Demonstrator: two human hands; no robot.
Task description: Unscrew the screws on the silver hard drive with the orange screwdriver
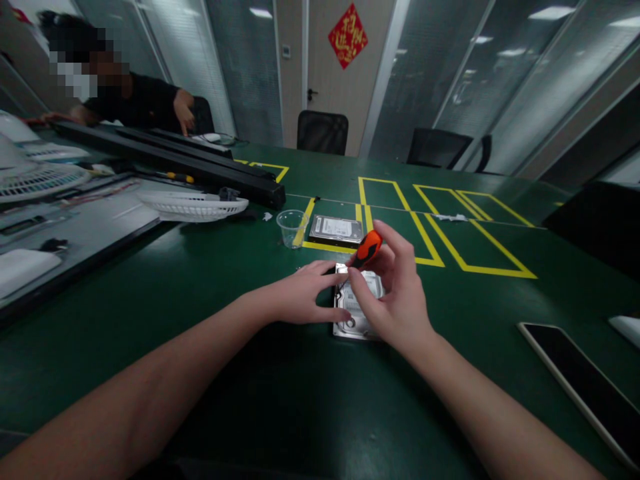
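A silver hard drive (361,325) lies flat on the green table in front of me. My left hand (300,300) rests beside its left edge, fingers stretched out and touching the drive's side. My right hand (395,293) is closed round a screwdriver with an orange and black handle (369,247), held nearly upright with its tip down on the drive's top. A second hard drive (336,229) lies farther back inside a yellow taped box, with a clear plastic cup (292,228) just left of it.
Yellow tape outlines (450,233) mark the table at the back right. A white fan grille (193,205) and long black bars (170,157) lie at the back left, where another person sits. A dark tablet (585,387) lies near the right edge. Black chairs stand behind.
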